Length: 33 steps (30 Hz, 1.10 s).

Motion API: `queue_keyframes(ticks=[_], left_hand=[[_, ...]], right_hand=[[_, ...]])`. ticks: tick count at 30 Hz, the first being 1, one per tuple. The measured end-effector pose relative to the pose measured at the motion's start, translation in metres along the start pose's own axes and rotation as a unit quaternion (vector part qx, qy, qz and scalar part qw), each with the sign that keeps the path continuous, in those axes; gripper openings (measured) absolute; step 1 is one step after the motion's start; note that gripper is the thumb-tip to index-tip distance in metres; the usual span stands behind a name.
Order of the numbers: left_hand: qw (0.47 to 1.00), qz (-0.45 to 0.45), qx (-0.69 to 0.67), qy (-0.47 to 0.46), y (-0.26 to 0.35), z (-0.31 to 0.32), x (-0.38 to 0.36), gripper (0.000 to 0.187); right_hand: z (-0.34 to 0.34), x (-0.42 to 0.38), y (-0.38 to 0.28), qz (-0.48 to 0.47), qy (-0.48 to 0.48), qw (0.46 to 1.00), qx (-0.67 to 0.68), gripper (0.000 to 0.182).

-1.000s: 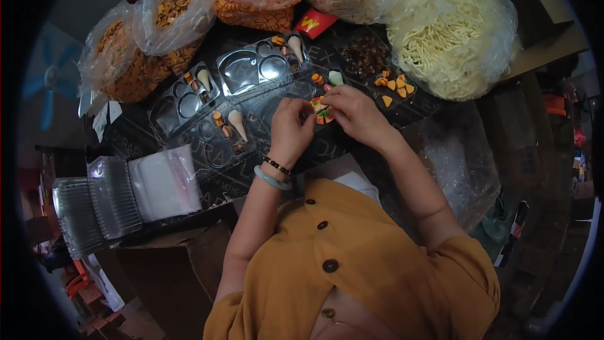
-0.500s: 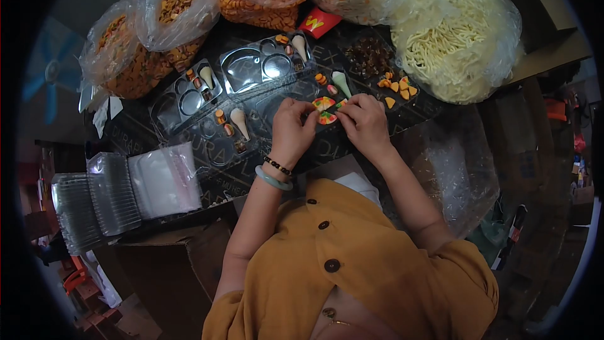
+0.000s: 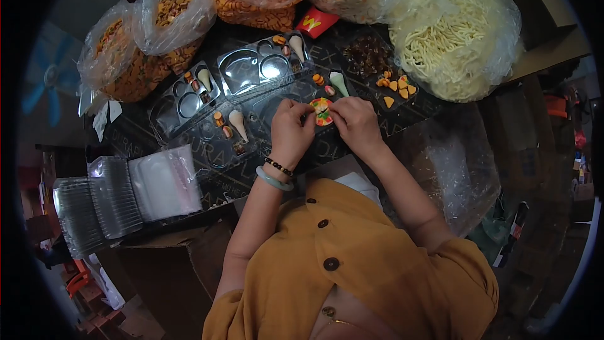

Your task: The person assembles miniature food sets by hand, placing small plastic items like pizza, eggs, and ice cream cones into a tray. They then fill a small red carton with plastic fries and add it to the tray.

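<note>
A small round toy pizza [image 3: 324,120], made of slices set together, is between my hands over a clear plastic tray. My left hand [image 3: 293,127] is closed, its fingertips at the pizza's left edge. At the right edge, the fingertips of my right hand [image 3: 357,124] are pinched on a slice, partly covering it. Just beyond the pizza lie a pale green toy cone [image 3: 339,83], a small orange burger-like piece [image 3: 318,79] and a pinkish oval piece [image 3: 329,90]. Loose orange-yellow wedges [image 3: 402,87] lie beyond my right hand.
More clear trays [image 3: 241,78] with small toy foods spread leftward. Bags of orange pieces [image 3: 135,66] and a bag of pale sticks [image 3: 440,44] line the back, near a red carton [image 3: 316,22] and brown pieces [image 3: 367,56]. Stacked clear packaging [image 3: 113,195] stands front left.
My right hand has moved slightly left, bringing its slice against the others, so the pizza now looks round. My left hand stays nearly in place.
</note>
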<state>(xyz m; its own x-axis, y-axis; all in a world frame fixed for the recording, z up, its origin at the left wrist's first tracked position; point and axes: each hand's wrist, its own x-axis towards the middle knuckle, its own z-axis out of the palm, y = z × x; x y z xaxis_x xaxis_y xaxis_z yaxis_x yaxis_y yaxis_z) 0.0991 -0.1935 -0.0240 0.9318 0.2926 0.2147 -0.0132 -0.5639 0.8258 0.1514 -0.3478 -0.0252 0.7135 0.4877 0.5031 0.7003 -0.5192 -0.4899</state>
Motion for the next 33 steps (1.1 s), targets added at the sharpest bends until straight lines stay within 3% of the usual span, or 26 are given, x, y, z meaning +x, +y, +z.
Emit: queue_keyframes(ticks=[10, 12, 21, 27, 28, 29, 30, 31, 32, 33], left_hand=[[1.000, -0.014, 0.006, -0.002, 0.002, 0.000, 0.004, 0.008], [1.000, -0.008, 0.028, -0.004, 0.001, 0.001, 0.006, 0.009], [0.999, -0.009, 0.047, 0.015, 0.002, 0.001, 0.008, 0.010], [0.996, -0.017, 0.085, -0.032, 0.002, -0.005, 0.009, 0.013], [0.999, -0.039, -0.024, -0.023, -0.007, -0.002, 0.010, 0.019], [0.989, -0.059, -0.132, -0.015, -0.004, -0.006, 0.013, 0.027], [0.990, -0.058, -0.130, -0.012, -0.002, -0.012, 0.017, 0.027], [0.918, -0.158, -0.359, -0.050, 0.000, -0.020, 0.021, 0.034], [0.783, -0.246, -0.565, -0.085, 0.003, -0.029, 0.026, 0.042], [0.758, -0.231, -0.595, -0.134, -0.004, -0.036, 0.031, 0.058]], right_hand=[[-0.008, 0.003, -0.009, -0.019, 0.040, 0.998, -0.041, 0.008], [-0.004, 0.003, -0.007, -0.019, 0.002, 0.998, -0.067, 0.007], [-0.005, 0.011, -0.011, 0.002, 0.009, 0.997, -0.080, 0.007], [-0.006, 0.019, -0.011, -0.018, -0.033, 0.996, -0.083, 0.011], [-0.006, 0.024, -0.011, -0.023, -0.032, 0.996, -0.080, 0.011], [-0.006, 0.029, -0.011, 0.010, -0.038, 0.999, 0.006, 0.013], [-0.007, 0.033, -0.011, 0.045, -0.046, 0.994, 0.092, 0.014], [-0.006, 0.038, -0.014, 0.045, -0.046, 0.994, 0.094, 0.014], [-0.005, 0.045, -0.017, 0.086, -0.064, 0.978, 0.180, 0.015], [-0.004, 0.052, -0.018, 0.126, -0.081, 0.953, 0.265, 0.016]])
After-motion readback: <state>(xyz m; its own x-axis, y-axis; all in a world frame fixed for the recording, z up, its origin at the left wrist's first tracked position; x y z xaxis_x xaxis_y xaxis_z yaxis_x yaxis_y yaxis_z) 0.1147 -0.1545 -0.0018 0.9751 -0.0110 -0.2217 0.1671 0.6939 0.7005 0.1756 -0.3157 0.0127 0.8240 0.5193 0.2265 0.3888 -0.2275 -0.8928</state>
